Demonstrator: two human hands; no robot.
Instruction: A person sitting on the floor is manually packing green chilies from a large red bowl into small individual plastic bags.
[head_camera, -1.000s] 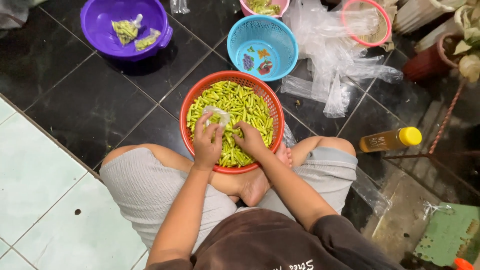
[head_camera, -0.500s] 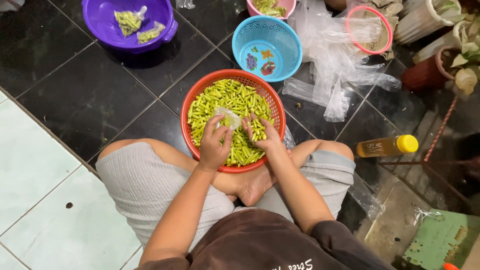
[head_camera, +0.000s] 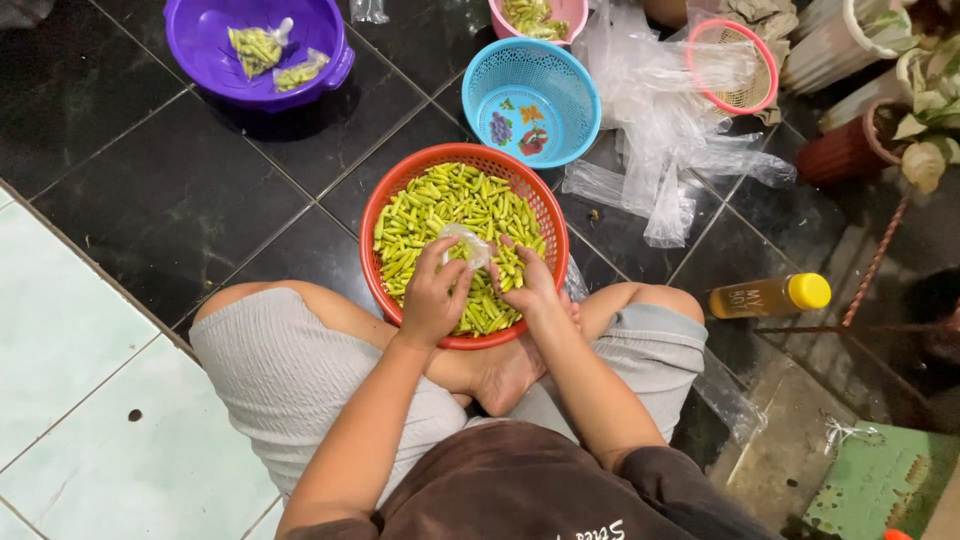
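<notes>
**Small clear bag held over the red basket of green pods**

Small clear bag (head_camera: 466, 243) sits above the near half of the red basket (head_camera: 385, 215), at 12 o'clock from the seated person, just past the crossed legs. Left hand (head_camera: 432, 298) is curled closed around the bag's lower edge, pinching it from the 7 o'clock side. Right hand (head_camera: 527, 283) lies at the bag's 4 o'clock, fingers bent down into the green pods (head_camera: 450, 200); whether it grips any I cannot tell. Left hand is the nearer one and touches the bag; right is just beside it. Bag is crumpled, no clear long axis.

Around: blue basket (head_camera: 578, 95) at 1 o'clock, touching the red one's far rim. Purple tub (head_camera: 195, 50) with two filled bags at 10 o'clock, well apart. Loose plastic bags (head_camera: 660, 150) at 2 o'clock. Yellow-capped bottle (head_camera: 770, 296) lying at 3 o'clock beside the right knee. Nothing stands between hands and bag.
</notes>
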